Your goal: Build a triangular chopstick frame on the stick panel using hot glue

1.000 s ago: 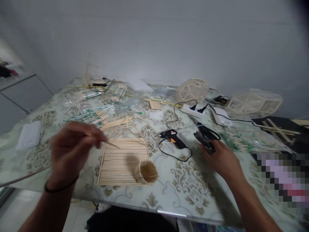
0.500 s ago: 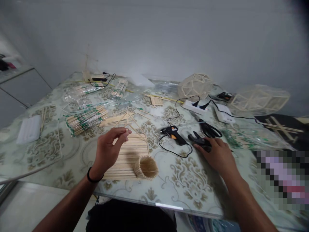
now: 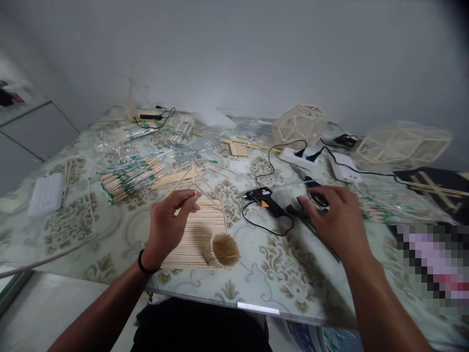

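My left hand [image 3: 170,220] is closed in a pinch above a flat mat of wooden sticks [image 3: 194,249]; whatever sits between the fingertips is too small to make out. A round cup of short sticks [image 3: 222,250] stands on the mat's right corner. Thin sticks [image 3: 208,188] joined at angles lie at the mat's far edge. My right hand [image 3: 335,215] is open, fingers apart, over black-handled scissors [image 3: 318,195] and a dark hand tool [image 3: 296,211], partly hidden beneath it. Left of that hand lies a black glue gun [image 3: 266,198] with its cord looped.
Bagged stick bundles [image 3: 132,178] and a white box-like object [image 3: 46,194] are on the left. Behind the glue gun sits a power strip [image 3: 297,157] with plugs and cords. Two stick-framed lantern shapes [image 3: 300,124] [image 3: 403,144] stand at the back right. More bagged sticks [image 3: 399,205] lie right.
My right hand has come up off the dark hand tool and shifted slightly right, its fingers spreading. The tool now lies on the table. My left hand keeps its pinch almost in place.
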A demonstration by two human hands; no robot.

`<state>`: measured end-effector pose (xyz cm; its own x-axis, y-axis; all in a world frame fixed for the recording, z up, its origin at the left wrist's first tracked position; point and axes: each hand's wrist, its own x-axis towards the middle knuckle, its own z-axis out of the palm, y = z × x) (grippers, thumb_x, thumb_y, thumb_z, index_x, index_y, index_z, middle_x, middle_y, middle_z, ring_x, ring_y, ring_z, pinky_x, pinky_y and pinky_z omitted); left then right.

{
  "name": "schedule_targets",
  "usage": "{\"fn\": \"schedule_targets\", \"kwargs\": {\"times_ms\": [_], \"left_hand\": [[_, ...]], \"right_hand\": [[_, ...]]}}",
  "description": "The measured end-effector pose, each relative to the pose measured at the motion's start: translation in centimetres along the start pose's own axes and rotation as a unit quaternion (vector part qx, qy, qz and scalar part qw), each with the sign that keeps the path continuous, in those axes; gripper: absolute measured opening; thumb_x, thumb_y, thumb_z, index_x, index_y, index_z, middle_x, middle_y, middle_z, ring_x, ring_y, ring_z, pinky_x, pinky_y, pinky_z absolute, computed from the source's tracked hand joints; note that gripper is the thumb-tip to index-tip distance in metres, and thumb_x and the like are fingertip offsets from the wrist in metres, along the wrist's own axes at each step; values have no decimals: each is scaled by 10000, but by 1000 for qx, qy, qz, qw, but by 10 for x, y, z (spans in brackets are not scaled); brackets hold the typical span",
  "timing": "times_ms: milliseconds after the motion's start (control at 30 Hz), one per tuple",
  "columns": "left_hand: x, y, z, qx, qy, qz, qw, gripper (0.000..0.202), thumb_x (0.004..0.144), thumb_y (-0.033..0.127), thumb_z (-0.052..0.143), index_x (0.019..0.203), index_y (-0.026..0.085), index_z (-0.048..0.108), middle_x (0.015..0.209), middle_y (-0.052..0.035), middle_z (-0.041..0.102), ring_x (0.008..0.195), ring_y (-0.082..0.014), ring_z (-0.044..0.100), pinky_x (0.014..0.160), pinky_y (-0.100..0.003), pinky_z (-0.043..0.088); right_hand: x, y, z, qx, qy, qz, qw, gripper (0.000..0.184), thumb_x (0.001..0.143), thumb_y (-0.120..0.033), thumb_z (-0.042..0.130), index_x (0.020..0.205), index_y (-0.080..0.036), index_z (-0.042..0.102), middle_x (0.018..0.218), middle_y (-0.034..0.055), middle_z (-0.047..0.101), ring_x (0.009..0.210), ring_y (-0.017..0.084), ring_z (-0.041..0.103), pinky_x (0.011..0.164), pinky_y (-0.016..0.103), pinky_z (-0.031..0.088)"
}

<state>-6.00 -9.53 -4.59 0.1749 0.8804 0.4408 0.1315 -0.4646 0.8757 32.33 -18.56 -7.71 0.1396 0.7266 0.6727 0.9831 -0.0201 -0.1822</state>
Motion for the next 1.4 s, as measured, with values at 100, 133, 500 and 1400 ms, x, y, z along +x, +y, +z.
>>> {"fn": "schedule_targets", "kwargs": {"times_ms": [100, 133, 500, 1400], "left_hand": [[0, 1, 1, 12, 9, -2, 1000, 82, 976, 274, 711, 959, 216, 767, 840, 25, 804, 705, -89, 747, 725, -199, 616], [0, 1, 1, 13, 10, -2, 1000, 85, 974, 278, 714, 959, 215, 768, 828, 24, 801, 705, -92, 748, 724, -203, 617], [-3, 1, 8, 82, 33, -44, 995, 140, 986, 314, 687, 1000, 228, 796, 511, 91, 643, 413, -74, 628, 482, -179, 487], [-12, -32, 2, 253, -123, -61, 958, 256, 979, 211, 612, 731, 207, 675, 509, 57, 583, 447, -120, 557, 591, -262, 397]], "right_hand": [[37, -53, -13, 51, 11, -13, 999, 146, 988, -356, 653, 1061, -253, 727, 1059, 144, 746, 1031, 347, 706, 913, 502, 563], [48, -72, -17, 79, 18, -25, 996, 137, 992, -332, 651, 1047, -237, 732, 1030, 127, 754, 997, 324, 720, 901, 487, 576], [97, -206, 5, 371, -127, -180, 902, 178, 1002, -185, 693, 1141, -226, 795, 1098, 58, 825, 1020, 201, 762, 961, 341, 588], [95, -215, 25, 417, -149, -125, 888, 220, 965, -148, 699, 1069, -278, 842, 1023, 23, 848, 915, 187, 794, 887, 324, 613]]}}
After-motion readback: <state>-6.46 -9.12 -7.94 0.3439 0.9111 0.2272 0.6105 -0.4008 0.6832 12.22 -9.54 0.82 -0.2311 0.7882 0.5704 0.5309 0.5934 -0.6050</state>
